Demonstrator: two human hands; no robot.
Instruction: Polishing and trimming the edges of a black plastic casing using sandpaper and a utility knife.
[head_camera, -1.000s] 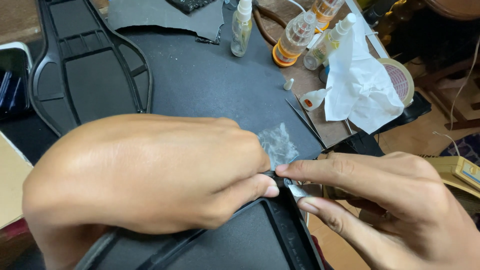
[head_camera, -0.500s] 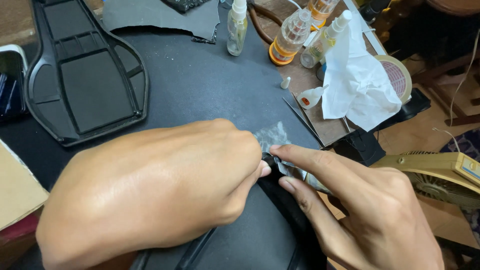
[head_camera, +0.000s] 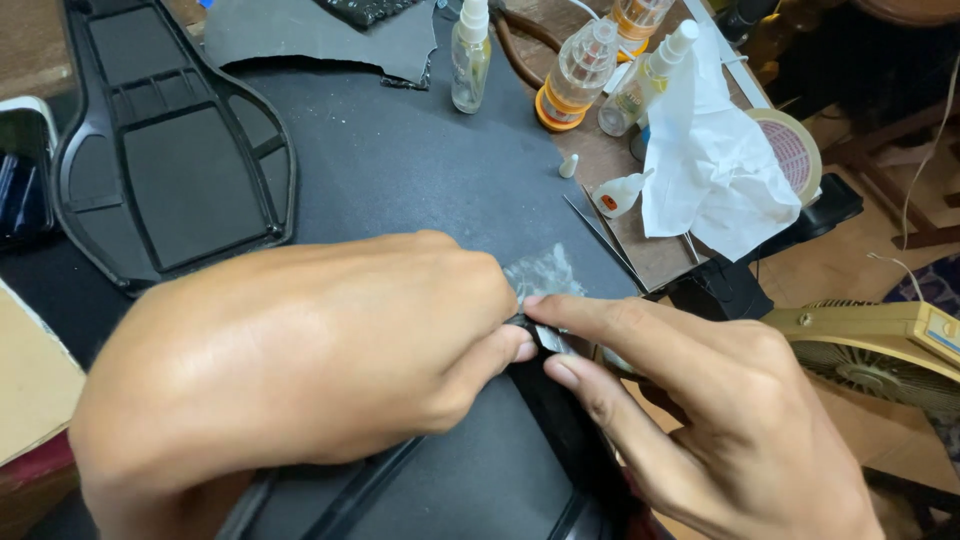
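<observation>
Both hands meet at the edge of a black plastic panel (head_camera: 470, 490) that lies on the dark work mat (head_camera: 420, 180), and the work in hand looks like scraping or trimming along that edge. The right hand (head_camera: 700, 420) pinches a small silvery blade (head_camera: 552, 340) between thumb and forefinger, the fingers closed tight on it and the other fingers splayed loosely below. The left hand (head_camera: 300, 370) is curled into a loose fist over the panel, its fingertips pressed on the black edge just beside the blade; whether it grips anything underneath cannot be told, since the knuckles hide it. The panel is matt black with a raised rim, most of it covered by the hands. Just beyond the fingertips lies a scrap of clear film (head_camera: 545, 272). The next move, as a judgement, calls for a steady, shallow blade angle and firm bracing from the left hand, so the edge does not slip. Farther off sit a second black moulded panel (head_camera: 170, 150), glue bottles (head_camera: 585, 70), a white tissue (head_camera: 715, 170) and a tape roll (head_camera: 795, 150).
</observation>
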